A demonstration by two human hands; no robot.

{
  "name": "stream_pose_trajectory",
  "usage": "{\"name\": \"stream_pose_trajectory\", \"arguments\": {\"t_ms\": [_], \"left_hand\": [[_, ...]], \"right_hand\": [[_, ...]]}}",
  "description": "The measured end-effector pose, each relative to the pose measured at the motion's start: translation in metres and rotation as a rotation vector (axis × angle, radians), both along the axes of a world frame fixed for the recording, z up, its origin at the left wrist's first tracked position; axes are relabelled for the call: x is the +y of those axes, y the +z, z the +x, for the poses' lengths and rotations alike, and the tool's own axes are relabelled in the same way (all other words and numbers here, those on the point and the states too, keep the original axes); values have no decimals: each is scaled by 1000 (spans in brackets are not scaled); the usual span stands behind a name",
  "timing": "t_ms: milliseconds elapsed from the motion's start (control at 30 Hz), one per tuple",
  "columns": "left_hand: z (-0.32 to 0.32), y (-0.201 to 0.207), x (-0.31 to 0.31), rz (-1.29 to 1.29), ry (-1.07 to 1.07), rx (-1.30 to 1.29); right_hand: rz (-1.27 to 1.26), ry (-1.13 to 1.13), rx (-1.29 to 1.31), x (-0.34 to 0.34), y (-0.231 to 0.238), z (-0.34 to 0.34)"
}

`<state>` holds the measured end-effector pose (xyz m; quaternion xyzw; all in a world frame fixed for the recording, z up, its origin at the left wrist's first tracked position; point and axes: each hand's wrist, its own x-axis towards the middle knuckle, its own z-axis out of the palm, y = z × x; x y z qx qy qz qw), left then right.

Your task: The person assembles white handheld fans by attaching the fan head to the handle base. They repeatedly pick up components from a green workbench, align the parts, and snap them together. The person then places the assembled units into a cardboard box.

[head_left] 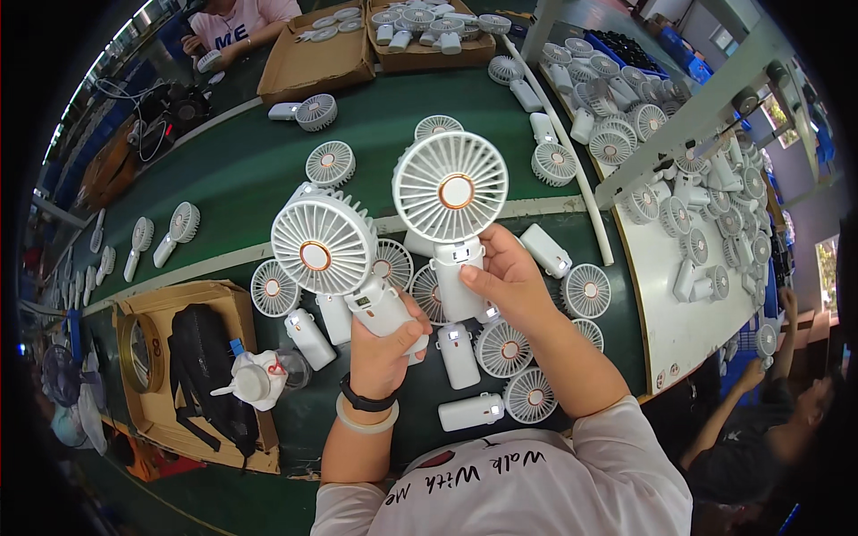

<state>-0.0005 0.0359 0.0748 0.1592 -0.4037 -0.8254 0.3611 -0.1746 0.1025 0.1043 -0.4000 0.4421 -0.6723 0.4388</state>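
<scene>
My left hand [382, 344] is closed round the handle of a white handheld fan [323, 243], raised above the green table and tilted to the left. In my right hand [511, 279] is a second white handheld fan [450, 188], held nearly upright with the thumb on the front of its handle. Both round grilles face up toward me, each with a white centre disc ringed in copper. Under and around my hands lie several more such fans, among them one [531, 395] by my right forearm and one [275, 288] to the left.
A cardboard tray [246, 357] with a black bag [213, 366] sits at the left, beside a white-capped bottle [252, 382]. A white pipe [563, 147] borders the green conveyor belt [241, 183]. Fans crowd the white side table [657, 304]. Other people work at far left and right.
</scene>
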Motion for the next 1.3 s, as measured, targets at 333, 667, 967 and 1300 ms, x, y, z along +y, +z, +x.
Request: {"name": "stream_pose_trajectory", "arguments": {"t_ms": [333, 667, 967, 1300], "left_hand": [[6, 1, 8, -48, -34, 52], [9, 2, 6, -74, -33, 23], [1, 5, 5, -38, 42, -29], [-31, 18, 1, 48, -43, 71]], "right_hand": [[5, -38, 45, -6, -3, 20], [-28, -75, 63, -9, 0, 28], [16, -31, 24, -10, 2, 16], [-9, -113, -40, -17, 0, -1]]}}
